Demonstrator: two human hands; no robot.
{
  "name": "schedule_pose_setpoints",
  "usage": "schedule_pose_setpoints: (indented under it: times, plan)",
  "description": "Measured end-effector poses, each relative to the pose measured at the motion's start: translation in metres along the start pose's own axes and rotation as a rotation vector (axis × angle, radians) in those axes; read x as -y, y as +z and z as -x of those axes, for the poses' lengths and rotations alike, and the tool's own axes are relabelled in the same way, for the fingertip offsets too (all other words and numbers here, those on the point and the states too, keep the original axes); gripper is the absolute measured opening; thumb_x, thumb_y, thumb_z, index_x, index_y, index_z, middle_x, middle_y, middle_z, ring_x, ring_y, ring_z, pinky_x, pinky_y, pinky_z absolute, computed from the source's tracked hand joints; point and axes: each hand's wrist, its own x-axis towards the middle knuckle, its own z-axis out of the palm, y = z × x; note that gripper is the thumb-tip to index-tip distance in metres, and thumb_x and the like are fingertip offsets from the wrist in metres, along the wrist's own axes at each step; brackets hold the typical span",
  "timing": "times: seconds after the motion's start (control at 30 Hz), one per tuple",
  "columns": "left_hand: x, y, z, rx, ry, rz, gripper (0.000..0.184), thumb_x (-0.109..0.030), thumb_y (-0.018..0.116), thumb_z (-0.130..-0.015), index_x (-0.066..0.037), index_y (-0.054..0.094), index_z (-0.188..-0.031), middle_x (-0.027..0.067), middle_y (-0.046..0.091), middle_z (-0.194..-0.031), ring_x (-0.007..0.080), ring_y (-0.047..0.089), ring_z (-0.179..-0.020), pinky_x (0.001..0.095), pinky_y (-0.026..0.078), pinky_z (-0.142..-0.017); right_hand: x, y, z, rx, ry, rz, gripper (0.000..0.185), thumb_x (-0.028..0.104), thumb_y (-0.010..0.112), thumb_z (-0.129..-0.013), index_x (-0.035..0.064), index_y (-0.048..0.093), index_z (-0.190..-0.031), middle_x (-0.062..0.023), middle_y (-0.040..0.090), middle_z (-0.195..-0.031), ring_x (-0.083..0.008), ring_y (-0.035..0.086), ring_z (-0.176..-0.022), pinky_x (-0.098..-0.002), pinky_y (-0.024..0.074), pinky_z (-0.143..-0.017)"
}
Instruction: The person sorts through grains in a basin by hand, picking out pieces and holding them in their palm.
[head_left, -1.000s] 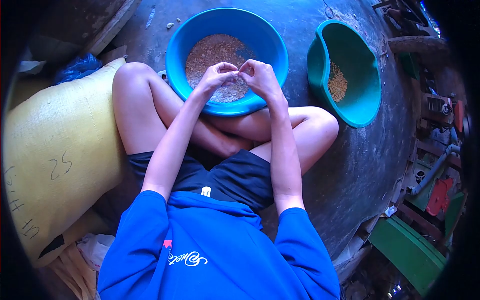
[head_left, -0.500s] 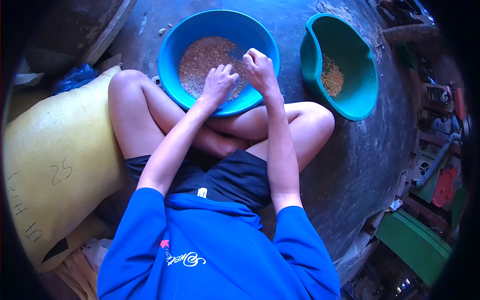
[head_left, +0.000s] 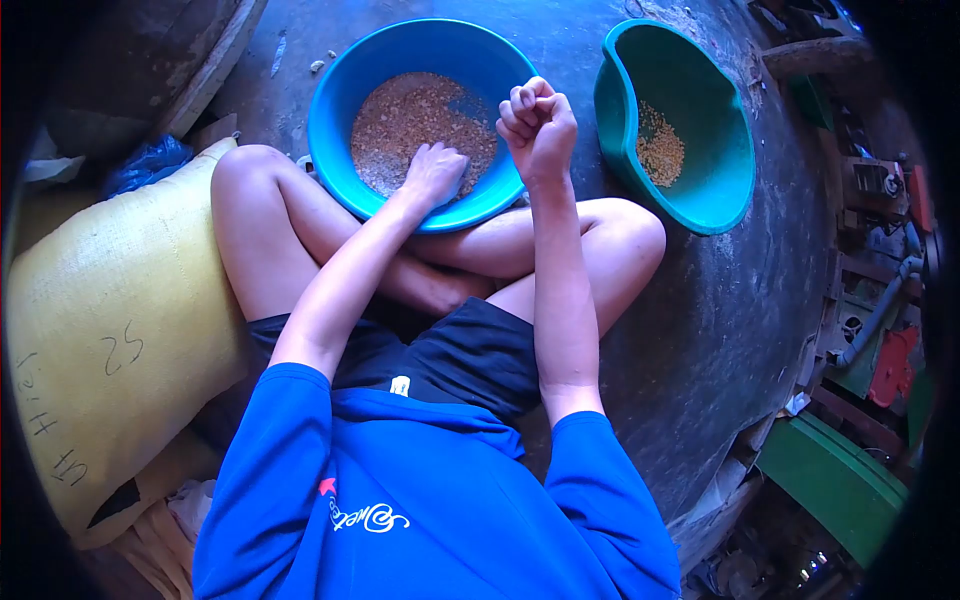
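A round blue basin [head_left: 330, 130] stands before my crossed legs, with a brownish, flaky grain mixture [head_left: 405, 115] inside. My left hand [head_left: 437, 173] is down in its near part, fingers bent onto the mixture; the fingertips and anything between them are hidden. Raised over the basin's right rim, my right hand [head_left: 538, 125] is closed with its fingers curled toward the palm; what it holds, if anything, cannot be made out. To the right, a green basin [head_left: 715, 165] leans with yellow kernels [head_left: 660, 148] at its left side.
A full yellow sack [head_left: 130, 320] lies at my left, a blue plastic bag [head_left: 150, 165] behind it. Small lumps dot the dark floor [head_left: 690, 320] beyond the blue basin. Along the right stand a green board [head_left: 830, 485], a red part [head_left: 893, 367] and a grey pipe [head_left: 878, 310].
My hands have parted. The left has gone down into the mixture, while the right has risen and shifted right, toward the green basin. The view has shifted slightly.
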Motion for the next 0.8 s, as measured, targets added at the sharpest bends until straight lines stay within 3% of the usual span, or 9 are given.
schedule_pose_setpoints:
  times: [0.17, 0.27, 0.47, 0.67, 0.77, 0.8]
  plan:
    - [0.004, 0.008, -0.006, -0.066, -0.07, 0.037, 0.017, -0.02, 0.063, -0.091, -0.009, 0.076, -0.095, 0.0144, 0.073, -0.105, 0.0348, 0.067, -0.106, 0.0496, 0.05, -0.091, -0.006, -0.009, -0.004, -0.117, 0.054, 0.057, 0.018, 0.016, 0.039, -0.094, 0.0111, 0.046, -0.078, 0.0018, 0.037, -0.062, -0.0088, 0.029, -0.049, -0.0269, 0.0236, -0.041]
    - [0.006, 0.001, -0.003, 0.01, -0.09, 0.082, 0.016, -0.019, 0.064, -0.09, -0.01, 0.076, -0.094, 0.0141, 0.072, -0.106, 0.0345, 0.066, -0.107, 0.0493, 0.05, -0.09, -0.011, -0.013, -0.006, -0.215, 0.065, 0.083, 0.022, 0.02, 0.039, -0.097, 0.0114, 0.048, -0.079, 0.0011, 0.039, -0.062, -0.0092, 0.031, -0.048, -0.0266, 0.0239, -0.041]
    - [0.004, -0.004, 0.003, -0.019, -0.025, 0.062, 0.015, -0.017, 0.064, -0.089, -0.01, 0.077, -0.094, 0.0132, 0.07, -0.107, 0.0339, 0.065, -0.109, 0.0485, 0.051, -0.09, -0.007, -0.01, -0.004, -0.3, 0.094, 0.136, 0.035, 0.032, 0.044, -0.105, 0.0135, 0.048, -0.075, 0.0031, 0.038, -0.06, -0.0083, 0.032, -0.046, -0.0266, 0.0235, -0.041]
    - [0.001, 0.001, 0.001, -0.036, 0.014, -0.038, 0.016, -0.019, 0.071, -0.084, -0.011, 0.076, -0.097, 0.0124, 0.068, -0.104, 0.034, 0.064, -0.106, 0.0497, 0.051, -0.091, -0.012, -0.012, -0.003, -0.319, 0.16, 0.236, 0.035, 0.032, 0.051, -0.105, 0.0149, 0.049, -0.074, 0.0043, 0.039, -0.058, -0.0065, 0.032, -0.046, -0.0258, 0.0219, -0.041]
    - [0.003, 0.005, -0.003, -0.088, -0.032, 0.055, 0.015, -0.017, 0.07, -0.087, -0.008, 0.075, -0.097, 0.0133, 0.071, -0.102, 0.0355, 0.067, -0.103, 0.0499, 0.053, -0.09, -0.017, -0.021, -0.007, -0.342, 0.201, 0.385, 0.039, 0.033, 0.053, -0.104, 0.0089, 0.06, -0.073, 0.0011, 0.047, -0.057, -0.0097, 0.042, -0.047, -0.0292, 0.0318, -0.043]
    - [0.005, 0.003, -0.005, -0.106, -0.079, 0.192, 0.016, -0.018, 0.069, -0.089, -0.007, 0.075, -0.099, 0.0145, 0.072, -0.103, 0.0347, 0.069, -0.101, 0.0487, 0.054, -0.089, -0.024, -0.03, -0.011, -0.353, 0.177, 0.647, 0.041, 0.034, 0.054, -0.104, 0.0067, 0.064, -0.075, -0.0014, 0.052, -0.059, -0.0124, 0.048, -0.05, -0.0314, 0.0371, -0.048]
